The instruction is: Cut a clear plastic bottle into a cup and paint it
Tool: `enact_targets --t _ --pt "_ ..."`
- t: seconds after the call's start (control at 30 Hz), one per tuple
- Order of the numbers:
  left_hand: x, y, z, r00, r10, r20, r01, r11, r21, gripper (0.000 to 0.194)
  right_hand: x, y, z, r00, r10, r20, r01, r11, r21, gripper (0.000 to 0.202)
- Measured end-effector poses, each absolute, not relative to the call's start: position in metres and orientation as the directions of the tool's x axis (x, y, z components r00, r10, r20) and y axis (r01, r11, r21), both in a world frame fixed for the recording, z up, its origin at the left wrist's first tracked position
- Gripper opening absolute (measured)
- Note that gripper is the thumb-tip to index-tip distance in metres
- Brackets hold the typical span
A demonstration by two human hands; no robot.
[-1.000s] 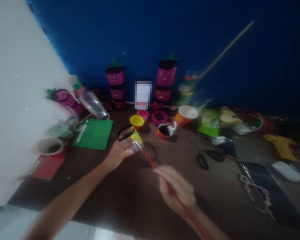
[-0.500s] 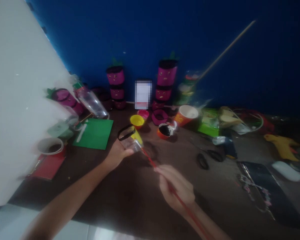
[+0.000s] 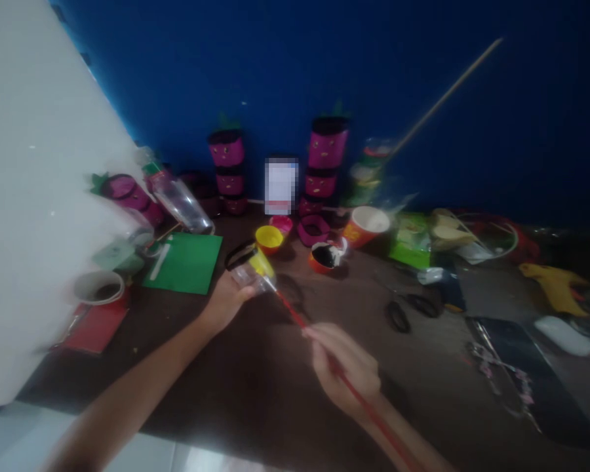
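My left hand is closed around a clear plastic cup with a black band at its rim, tilted on its side above the table. Yellow paint covers part of the cup's wall. In my right hand is a paintbrush with a long red handle, its tip touching the cup beside the yellow patch. Just behind the cup stands a small tub of yellow paint. To the right sits a small orange tub with black paint.
Purple figures with faces stand along the blue wall, with a phone between them. Scissors, a dark phone and a yellow glue gun lie right. Green card and a cup are left.
The cup in my left hand has shifted slightly left and turned, so more yellow shows. The brush tip has moved a little left with it.
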State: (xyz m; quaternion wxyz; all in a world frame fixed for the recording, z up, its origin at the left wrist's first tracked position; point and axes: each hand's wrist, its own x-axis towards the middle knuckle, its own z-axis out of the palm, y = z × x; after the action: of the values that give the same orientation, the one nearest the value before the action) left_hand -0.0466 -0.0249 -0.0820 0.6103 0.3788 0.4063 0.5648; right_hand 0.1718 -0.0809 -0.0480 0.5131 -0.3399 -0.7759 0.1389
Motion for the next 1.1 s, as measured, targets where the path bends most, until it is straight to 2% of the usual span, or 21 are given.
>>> enact_targets --t 0.3,0.53,0.7,0.87,1.1 --pt "-0.041 -0.022 -0.076 -0.117 0.985 -0.126 -0.440 0.063 0.896 0.030 0.170 -0.079 -0.047 -0.228 0.682 0.695 0.387 0.719 -0.578 0.027" --pt "-0.047 -0.020 -0.088 -0.179 0.974 -0.141 -0.454 0.045 0.890 0.036 0.178 -0.084 -0.046 -0.204 0.678 0.706 0.423 0.711 -0.561 0.027" --pt "-0.046 -0.021 -0.090 -0.112 0.981 -0.160 -0.472 0.089 0.877 0.040 0.180 -0.084 -0.045 -0.153 0.671 0.726 0.470 0.696 -0.544 0.028" --pt "-0.045 -0.021 -0.089 -0.039 0.985 -0.169 -0.404 0.139 0.904 0.039 0.176 -0.085 -0.041 -0.196 0.676 0.710 0.453 0.705 -0.546 0.030" --pt "-0.045 -0.024 -0.087 -0.027 0.993 -0.112 -0.409 0.091 0.908 0.048 0.173 -0.087 -0.043 -0.267 0.635 0.725 0.422 0.754 -0.504 0.033"
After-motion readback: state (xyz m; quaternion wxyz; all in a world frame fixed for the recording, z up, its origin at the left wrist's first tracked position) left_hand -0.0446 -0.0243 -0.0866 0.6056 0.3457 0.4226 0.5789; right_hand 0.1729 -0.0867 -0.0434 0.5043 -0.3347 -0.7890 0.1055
